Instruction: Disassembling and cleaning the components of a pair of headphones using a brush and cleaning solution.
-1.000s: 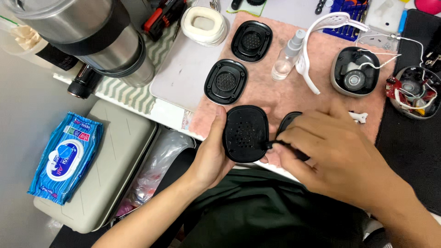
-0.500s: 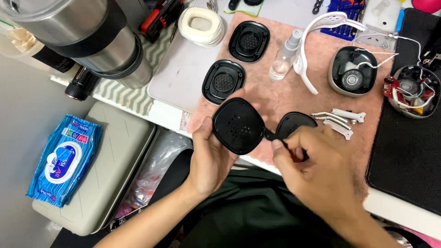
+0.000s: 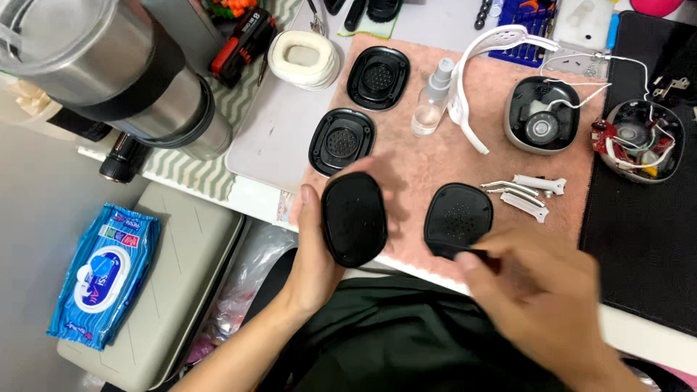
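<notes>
My left hand [image 3: 316, 250] holds a black oval headphone cover plate [image 3: 354, 218] upright over the table's front edge. My right hand [image 3: 541, 305], blurred, pinches the lower edge of a second black perforated plate [image 3: 457, 218] lying on the pink mat [image 3: 428, 160]. Two more black plates [image 3: 341, 141] [image 3: 378, 77] lie further back on the mat. Small white metal hinge parts [image 3: 526, 190] rest to the right of the second plate.
A small clear spray bottle [image 3: 433, 98], a white headband [image 3: 479, 80], two opened earcups with wires [image 3: 541, 115] [image 3: 639, 141], a white ear cushion [image 3: 303, 59], a steel tumbler [image 3: 123, 72], a black mat [image 3: 646, 232], and a blue wipes pack [image 3: 102, 272] on a grey case.
The two plates have come apart: my left hand lifted one and turned it upright, while my right hand drew back toward me, leaving the other plate on the mat.
</notes>
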